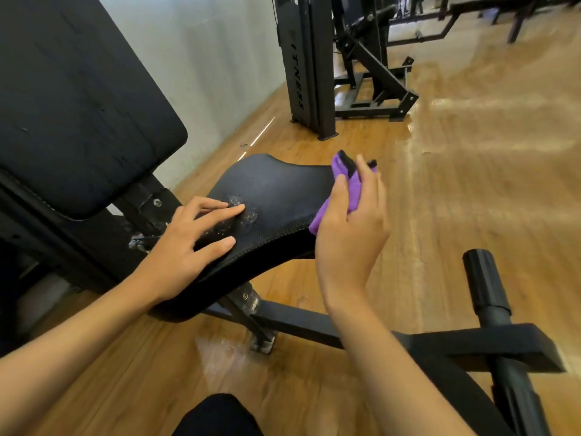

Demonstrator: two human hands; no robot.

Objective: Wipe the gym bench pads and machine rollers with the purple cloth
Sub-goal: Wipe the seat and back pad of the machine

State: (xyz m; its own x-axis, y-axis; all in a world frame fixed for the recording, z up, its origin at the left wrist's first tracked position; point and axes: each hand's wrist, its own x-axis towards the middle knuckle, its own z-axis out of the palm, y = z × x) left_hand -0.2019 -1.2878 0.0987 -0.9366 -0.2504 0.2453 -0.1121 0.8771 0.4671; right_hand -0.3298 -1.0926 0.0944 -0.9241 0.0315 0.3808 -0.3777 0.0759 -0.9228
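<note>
Left hand: The left hand (191,247) lies flat on the black padded seat (283,196) in the middle of the frame. Its fingers are straight and spread apart. The fingertips touch a shiny scuffed patch (246,214).
Left arm: It is bare and reaches up from the lower left.
Right hand: The right hand (352,228) is held up at the seat's right edge, thumb and fingers curled round the purple cloth with black trim (340,168).
Cloth: It is bunched up. Its bottom corner hangs by the seat's edge; it is not clear if they touch.
Back pad: The big black back pad (78,105) fills the upper left.
Roller: A black round roller (482,281) stands at the lower right, well apart from both hands.
</note>
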